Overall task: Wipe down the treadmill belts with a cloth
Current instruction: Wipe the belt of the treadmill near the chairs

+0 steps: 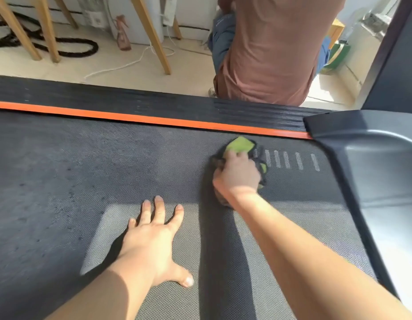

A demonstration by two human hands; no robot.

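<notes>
Wiping under way: right hand (237, 174) grips crumpled green-and-grey cloth (240, 146), pressed on dark textured treadmill belt (108, 158). Left hand (152, 239) flat, fingers spread, bracing nearby. Next likely: sweep toward speckled area beyond left hand.

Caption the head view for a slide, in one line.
Right hand grips a green-and-grey cloth on the treadmill belt near the orange strip, left hand flat on the belt.

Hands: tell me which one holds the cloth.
The right hand grips the green-and-dark cloth near the orange stripe; the left hand lies flat on the belt, fingers spread.
</notes>
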